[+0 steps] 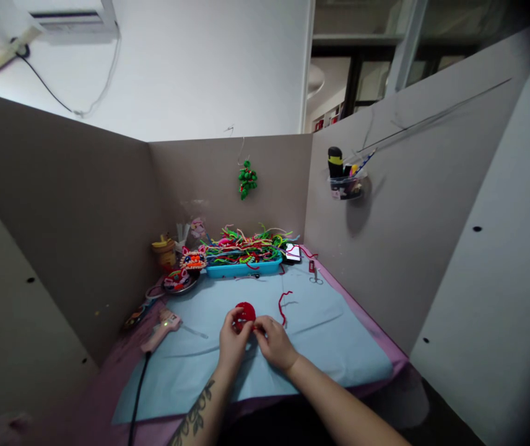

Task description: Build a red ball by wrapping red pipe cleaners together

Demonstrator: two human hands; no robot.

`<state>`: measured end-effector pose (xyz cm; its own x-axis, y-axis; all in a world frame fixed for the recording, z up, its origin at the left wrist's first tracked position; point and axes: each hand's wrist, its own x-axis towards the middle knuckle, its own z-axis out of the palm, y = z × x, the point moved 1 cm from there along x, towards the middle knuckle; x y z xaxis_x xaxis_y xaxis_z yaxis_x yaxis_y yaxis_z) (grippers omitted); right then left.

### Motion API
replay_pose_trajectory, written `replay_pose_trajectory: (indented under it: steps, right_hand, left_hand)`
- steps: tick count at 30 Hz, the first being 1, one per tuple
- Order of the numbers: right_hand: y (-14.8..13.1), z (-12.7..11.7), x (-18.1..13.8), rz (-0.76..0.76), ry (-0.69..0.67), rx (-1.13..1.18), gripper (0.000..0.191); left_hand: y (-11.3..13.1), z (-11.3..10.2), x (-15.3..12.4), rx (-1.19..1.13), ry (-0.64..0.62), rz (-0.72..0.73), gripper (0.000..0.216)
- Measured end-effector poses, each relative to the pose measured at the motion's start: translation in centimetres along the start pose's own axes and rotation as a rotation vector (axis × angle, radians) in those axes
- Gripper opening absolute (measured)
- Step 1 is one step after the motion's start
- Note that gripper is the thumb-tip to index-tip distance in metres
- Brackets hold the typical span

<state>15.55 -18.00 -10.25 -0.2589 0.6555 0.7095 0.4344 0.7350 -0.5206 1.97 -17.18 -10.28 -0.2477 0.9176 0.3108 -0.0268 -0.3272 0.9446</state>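
Note:
A round red piece (246,309), apparently made of fuzzy stems, is held just above the blue cloth. My left hand (234,334) grips its left and lower edge between thumb and fingers. Close against it on the right, my right hand (274,342) has its fingertips pinched together at the piece's lower right edge; whatever lies between them is too small to make out. To the right of the hands, a loose bent red pipe cleaner (280,308) lies on the cloth.
A pink glue gun (161,331) with a black cord rests at the left. Behind, a blue tray (245,269) overflows with colourful pipe cleaners, beside a metal bowl (182,286). Small scissors (316,280) lie at the back right. Grey panels (362,248) enclose the table.

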Motion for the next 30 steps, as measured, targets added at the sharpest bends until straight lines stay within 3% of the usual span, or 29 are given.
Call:
replay_pose_trajectory:
  steps: [14, 25, 30]
  right_hand:
    - [0.17, -0.36, 0.61, 0.209, 0.039, -0.104, 0.013]
    - [-0.35, -0.44, 0.71, 0.154, -0.019, -0.3, 0.015]
    - [-0.11, -0.16, 0.57, 0.149, 0.027, -0.396, 0.015]
  left_hand:
    - [0.5, 0.32, -0.5, -0.067, -0.149, 0.014, 0.056]
    - [0.81, 0.52, -0.39, 0.005, -0.134, 0.015, 0.056]
    - [0.79, 0.63, -0.45, 0.01, -0.141, 0.004, 0.057]
